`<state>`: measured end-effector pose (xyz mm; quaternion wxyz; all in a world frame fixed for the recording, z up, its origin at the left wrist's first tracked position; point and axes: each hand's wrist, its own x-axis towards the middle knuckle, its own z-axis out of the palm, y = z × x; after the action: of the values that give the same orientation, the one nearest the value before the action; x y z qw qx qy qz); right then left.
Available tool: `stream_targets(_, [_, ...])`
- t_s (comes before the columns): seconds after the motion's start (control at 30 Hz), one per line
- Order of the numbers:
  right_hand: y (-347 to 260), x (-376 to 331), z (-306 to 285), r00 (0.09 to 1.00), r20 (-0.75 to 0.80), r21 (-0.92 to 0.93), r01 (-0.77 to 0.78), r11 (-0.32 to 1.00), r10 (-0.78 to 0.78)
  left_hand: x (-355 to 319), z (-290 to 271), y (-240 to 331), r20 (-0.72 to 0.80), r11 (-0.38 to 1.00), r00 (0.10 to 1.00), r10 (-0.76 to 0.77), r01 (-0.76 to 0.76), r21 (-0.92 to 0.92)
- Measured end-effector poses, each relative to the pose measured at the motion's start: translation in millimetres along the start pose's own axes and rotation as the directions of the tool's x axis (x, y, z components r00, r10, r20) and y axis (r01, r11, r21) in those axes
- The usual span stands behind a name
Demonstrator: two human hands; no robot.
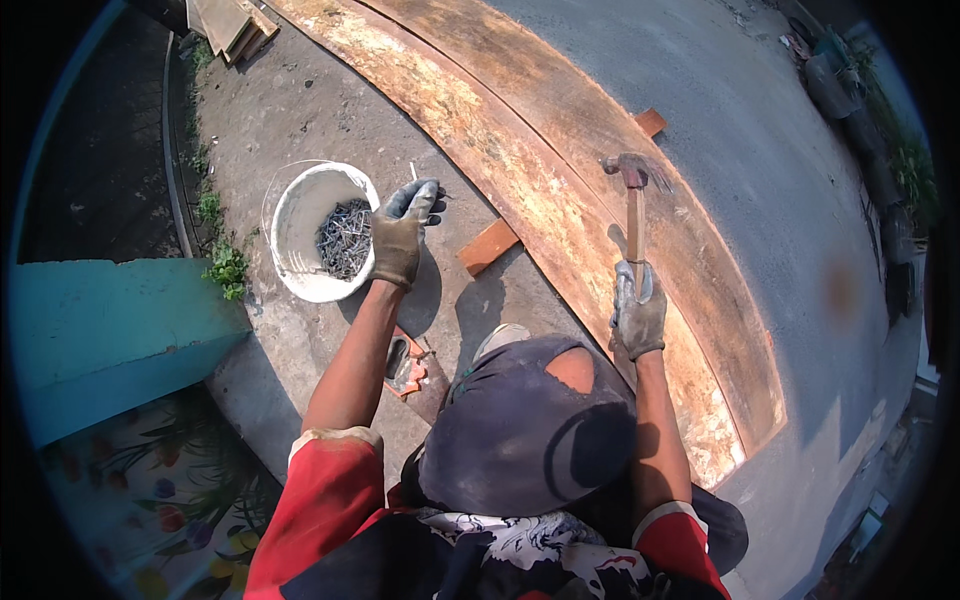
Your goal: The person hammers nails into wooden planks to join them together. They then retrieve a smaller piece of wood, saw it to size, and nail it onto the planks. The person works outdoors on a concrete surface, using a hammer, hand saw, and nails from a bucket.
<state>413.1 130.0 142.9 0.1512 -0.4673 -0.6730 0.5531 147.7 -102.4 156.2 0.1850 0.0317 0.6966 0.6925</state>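
My left hand [399, 236], in a grey-coated brown glove, is closed with its fingers pinched beside the rim of a white bucket [293, 215]. A thin pale nail [414, 171] sticks up from the fingertips; how many it holds is hard to make out. Loose nails [344, 240] lie in a heap inside the bucket. In my gloved right hand [640, 310] is a claw hammer [634, 215], gripped low on its wooden handle with the head pointing away. The hammer is over two long, weathered boards [560, 190] lying side by side.
Reddish-brown blocks [488, 247] stick out from under the boards' edges. A saw with an orange handle [405, 375] lies by my bent leg [530, 430]. Wood pieces [235, 25] are stacked at far left, and a teal wall [130, 330] stands nearer.
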Motion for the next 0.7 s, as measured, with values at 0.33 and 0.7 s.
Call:
stream_targets(0.33, [0,-10,11,0.991,0.077,-0.278,0.126,0.952,-0.108,30,114,-109,0.229,0.885,0.952,0.203,-0.279,0.373])
stream_targets(0.7, [-33,-26,33,0.92,0.232,-0.319,0.379,0.869,-0.316,25,105,-126,0.27,0.762,0.883,0.383,-0.467,0.448])
